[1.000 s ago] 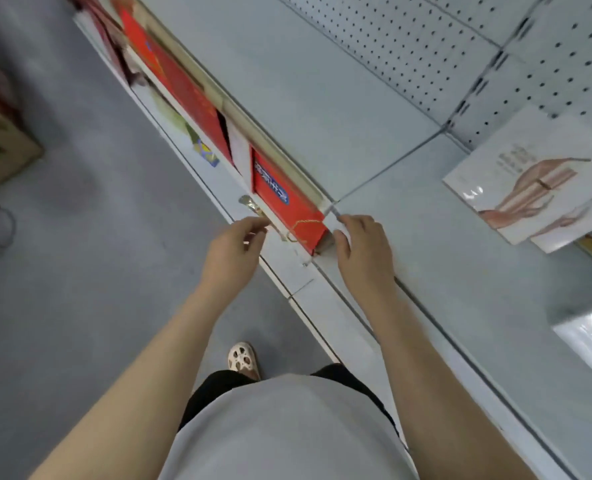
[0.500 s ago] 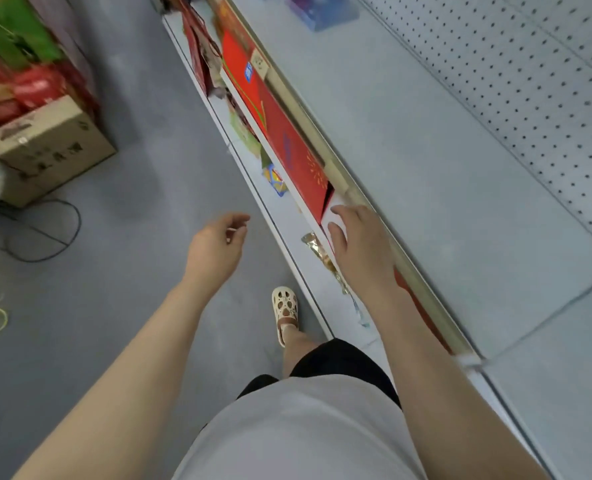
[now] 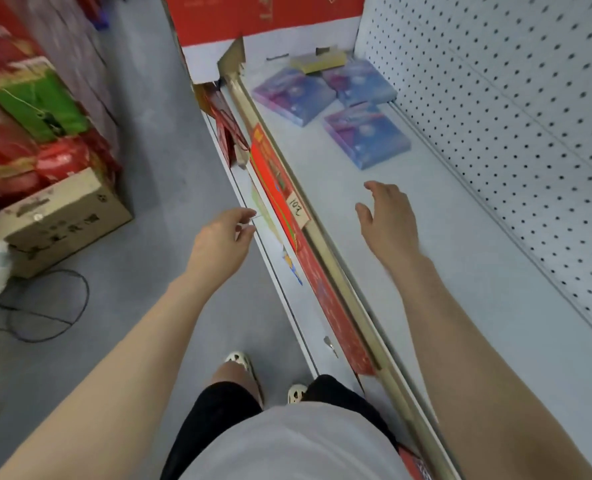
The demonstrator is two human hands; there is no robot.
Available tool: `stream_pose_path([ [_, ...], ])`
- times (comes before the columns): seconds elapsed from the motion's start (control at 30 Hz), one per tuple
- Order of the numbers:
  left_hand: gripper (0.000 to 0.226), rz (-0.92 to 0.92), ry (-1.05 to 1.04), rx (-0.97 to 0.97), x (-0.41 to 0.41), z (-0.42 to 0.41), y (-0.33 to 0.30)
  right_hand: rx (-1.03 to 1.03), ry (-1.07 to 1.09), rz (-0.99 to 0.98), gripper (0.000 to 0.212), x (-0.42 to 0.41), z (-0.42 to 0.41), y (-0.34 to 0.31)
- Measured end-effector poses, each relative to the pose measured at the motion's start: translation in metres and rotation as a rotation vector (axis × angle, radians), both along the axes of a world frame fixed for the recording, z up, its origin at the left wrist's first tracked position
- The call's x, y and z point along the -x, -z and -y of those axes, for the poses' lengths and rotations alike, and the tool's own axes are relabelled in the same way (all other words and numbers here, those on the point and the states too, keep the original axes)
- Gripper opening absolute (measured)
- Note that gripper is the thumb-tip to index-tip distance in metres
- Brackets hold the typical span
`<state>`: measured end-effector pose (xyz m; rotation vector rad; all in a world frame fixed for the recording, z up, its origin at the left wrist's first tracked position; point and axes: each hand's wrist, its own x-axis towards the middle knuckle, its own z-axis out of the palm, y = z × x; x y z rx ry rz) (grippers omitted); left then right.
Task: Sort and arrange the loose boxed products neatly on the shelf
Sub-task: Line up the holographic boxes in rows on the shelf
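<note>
Three flat blue-purple boxes lie loose and askew on the pale shelf (image 3: 460,278): one at the left (image 3: 292,95), one at the back right (image 3: 358,81), one nearer me (image 3: 367,135). A small yellow box (image 3: 318,62) sits behind them. My right hand (image 3: 388,220) hovers over the shelf with fingers spread and relaxed, holding nothing, a little short of the nearest box. My left hand (image 3: 223,240) hangs in front of the shelf edge, fingers loosely curled; it seems to hold nothing.
Red boxes (image 3: 287,202) stand on the lower shelf under the gold-trimmed edge (image 3: 325,244). A large red carton (image 3: 263,15) closes the shelf's far end. Perforated back panel (image 3: 512,116) at right. A brown carton (image 3: 62,216), red and green packages and cables are on the floor at left.
I have stepped left along the shelf; the blue-purple boxes came into view. My right hand left the red box on the lower shelf and rose over the upper shelf.
</note>
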<state>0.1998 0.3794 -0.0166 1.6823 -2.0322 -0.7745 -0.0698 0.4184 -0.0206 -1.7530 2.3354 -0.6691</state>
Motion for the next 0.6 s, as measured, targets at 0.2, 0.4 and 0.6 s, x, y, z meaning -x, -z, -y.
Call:
stream_pose_path([
  [0.2, 0.032, 0.015, 0.238, 0.087, 0.023, 0.163, 0.009, -0.151, 0.263, -0.023, 0.051, 0.036, 0.13, 0.014],
  [0.4, 0.038, 0.142, 0.506, 0.201, 0.062, 0.304, 0.008, -0.339, 0.346, -0.106, 0.078, 0.028, 0.195, 0.046],
  [0.6, 0.049, 0.443, 0.692, 0.227, 0.116, 0.391, 0.03, -0.296, 0.538, -0.199, 0.053, -0.007, 0.203, 0.038],
])
